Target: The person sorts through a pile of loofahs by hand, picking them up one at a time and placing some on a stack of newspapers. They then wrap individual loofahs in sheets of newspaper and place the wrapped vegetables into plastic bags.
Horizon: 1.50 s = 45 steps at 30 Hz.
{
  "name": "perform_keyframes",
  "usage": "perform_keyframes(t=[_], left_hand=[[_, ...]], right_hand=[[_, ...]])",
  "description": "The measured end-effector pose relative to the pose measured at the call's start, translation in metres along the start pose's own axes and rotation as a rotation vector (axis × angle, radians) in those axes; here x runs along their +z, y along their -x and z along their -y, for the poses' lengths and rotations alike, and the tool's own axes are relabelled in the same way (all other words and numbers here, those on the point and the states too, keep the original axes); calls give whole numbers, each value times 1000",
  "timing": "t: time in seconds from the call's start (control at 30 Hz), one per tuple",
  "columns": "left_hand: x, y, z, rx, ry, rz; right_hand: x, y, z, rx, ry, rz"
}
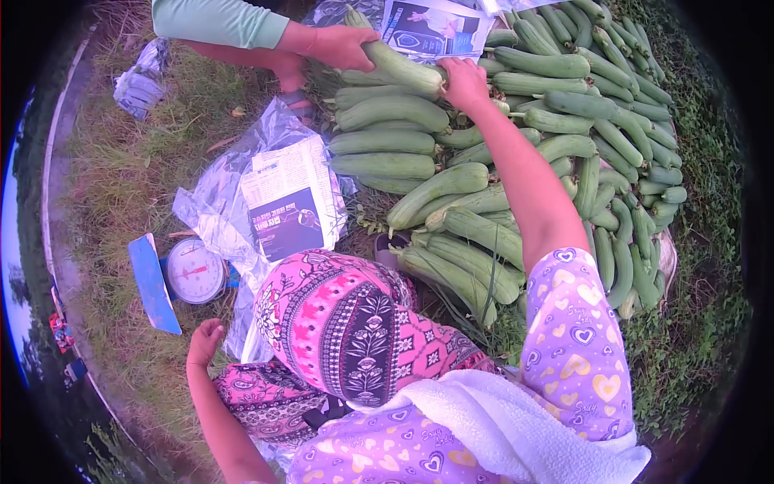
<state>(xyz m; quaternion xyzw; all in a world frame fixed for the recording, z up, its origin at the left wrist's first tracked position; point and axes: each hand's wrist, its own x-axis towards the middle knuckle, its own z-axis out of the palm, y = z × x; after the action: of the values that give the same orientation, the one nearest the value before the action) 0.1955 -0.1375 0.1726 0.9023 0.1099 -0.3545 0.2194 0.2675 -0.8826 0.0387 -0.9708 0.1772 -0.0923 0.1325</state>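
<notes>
My right hand (pixel 465 84) reaches to the top of the heap, its fingers closed round the tip of a long green gourd (pixel 403 68). A co-worker's hand (pixel 343 47) in a light green sleeve holds the same gourd nearer its other end. Low at the left, my left hand (pixel 205 340) hangs beside my knee with its fingers curled in and nothing seen in them. More gourds (pixel 387 143) lie in a row below the held one.
A large pile of gourds (pixel 556 89) spreads to the right. Newspaper (pixel 286 202) lies on clear plastic sheeting (pixel 218 194) at centre left. A round dial scale (pixel 196 271) and a blue board (pixel 153 284) stand on the grass. Another printed sheet (pixel 435 28) lies at the top.
</notes>
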Motion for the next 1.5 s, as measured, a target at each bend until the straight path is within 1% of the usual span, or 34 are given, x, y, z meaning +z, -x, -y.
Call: perform_keyframes(t=[0.07, 0.17, 0.3, 0.33, 0.4, 0.43, 0.47, 0.5, 0.53, 0.6, 0.67, 0.73, 0.8, 0.9, 1.0, 1.03, 1.07, 1.1, 1.13, 1.17, 1.2, 1.27, 1.3, 1.33, 1.4, 1.5], left_hand=[[-2, 3, 7, 3, 7, -1], [-2, 3, 23, -7, 19, -16], [-4, 2, 37, -40, -58, 15], [-3, 2, 40, -42, -8, 20], [-3, 2, 40, -29, -10, 3], [-1, 2, 39, -21, -8, -1], [0, 0, 38, -18, -5, 2], [0, -2, 38, -13, -1, 4], [-1, -4, 38, -8, 1, 5], [-3, -10, 40, -26, 10, 31], [-3, -11, 43, -31, -2, 41], [-4, -14, 43, -31, -27, 30], [-2, -10, 33, -10, -42, 2], [4, 5, 11, -7, -48, -35], [4, 9, 8, 13, -28, -50], [5, 10, 9, 23, -22, -47], [5, 12, 5, 12, -3, -38], [4, 12, 7, 0, 12, -36], [4, 10, 12, -6, 25, -29], [4, 7, 15, -7, 38, -21], [3, 6, 13, -11, 27, -22], [1, 5, 9, -12, 5, -21], [1, 6, 6, -3, 12, -22], [2, 6, 5, 3, 18, -26], [0, 10, 0, 10, 34, -24], [3, 15, 1, 56, 40, -58]], right_hand=[[24, -20, 10, 23, -22, 15], [33, -27, 26, -72, -44, 132], [41, -22, 19, -101, -124, 54], [36, -17, 11, -142, -109, -5], [10, -4, -19, -229, -76, -125], [-6, 3, -38, -240, -32, -207], [-18, 7, -65, -210, 59, -293], [-30, 12, -95, -135, 145, -328], [-40, 18, -128, -20, 259, -329], [-53, 37, -186, 185, 510, -259], [-52, 64, -234, 268, 576, -77], [-60, 85, -236, 205, 590, -57], [-72, 86, -218, 248, 616, -4], [-92, 87, -191, 240, 589, 8], [-83, 70, -184, -109, 225, -403], [-87, 63, -165, -43, 89, -302], [-96, 57, -131, 29, -43, -198], [-99, 51, -97, -155, -105, -264], [-101, 45, -59, -327, -163, -249], [-98, 36, -25, -412, -223, -110], [-92, 40, 16, -382, -248, 1], [-58, 35, 73, -489, -227, 201], [-31, 34, 94, -532, -174, 269], [-7, 33, 113, -522, -164, 348], [36, 32, 136, -508, -147, 371], [60, 40, 143, -440, -68, 335]])
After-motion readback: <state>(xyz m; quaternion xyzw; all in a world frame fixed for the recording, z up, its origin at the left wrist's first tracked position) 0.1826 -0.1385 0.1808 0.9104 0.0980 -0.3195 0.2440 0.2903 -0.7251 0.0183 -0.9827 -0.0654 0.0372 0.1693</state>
